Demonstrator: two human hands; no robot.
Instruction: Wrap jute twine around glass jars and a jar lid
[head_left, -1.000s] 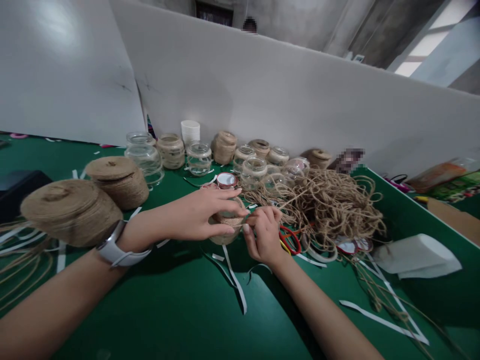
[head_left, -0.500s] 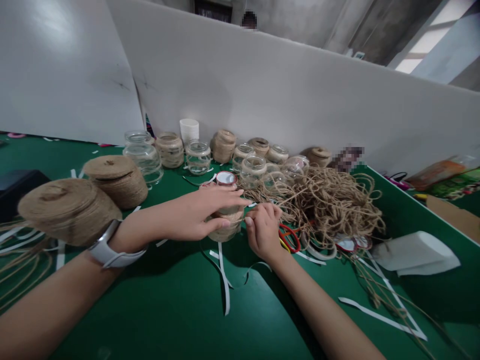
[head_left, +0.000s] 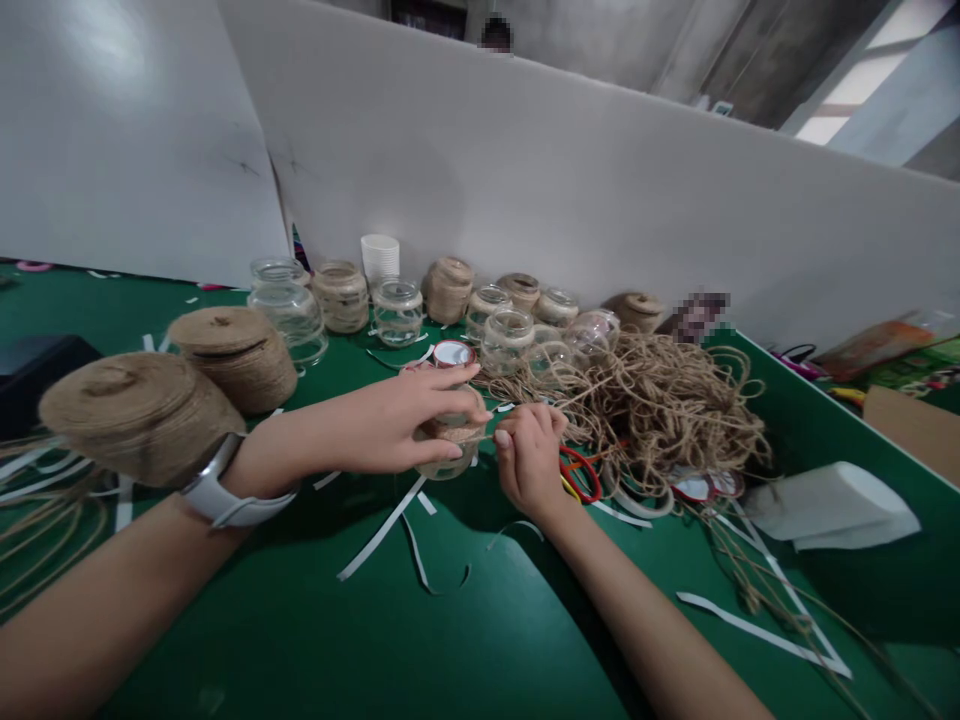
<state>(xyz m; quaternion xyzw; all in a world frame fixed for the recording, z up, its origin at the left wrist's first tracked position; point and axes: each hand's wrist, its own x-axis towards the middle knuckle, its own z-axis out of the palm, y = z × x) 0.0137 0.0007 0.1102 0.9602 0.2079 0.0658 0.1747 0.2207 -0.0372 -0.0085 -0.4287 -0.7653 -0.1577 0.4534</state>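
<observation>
My left hand (head_left: 420,415) grips a small glass jar (head_left: 448,467) from above and from its left side, thumb low on the near face and fingers over the top. Jute twine (head_left: 459,434) is wound around part of the jar; the far side is hidden by my fingers. Just right of the jar, my right hand (head_left: 529,455) is closed in a pinch on a taut strand of twine that runs to the jar. A white strip (head_left: 382,528) trails from under the jar toward the lower left. Behind my right hand, the loose twine pile (head_left: 667,410) lies heaped.
Two twine-covered pots (head_left: 142,415) stand at left. Several glass jars (head_left: 397,312), some twine-wrapped, line the back by white cups (head_left: 380,258). Red-handled scissors (head_left: 585,475) and a tape roll (head_left: 454,354) lie near my hands. A white roll (head_left: 832,505) is at right.
The jar has turned under my left hand, and its white strip has swung from pointing at me to the lower left. My right hand stays almost in place, holding the twine.
</observation>
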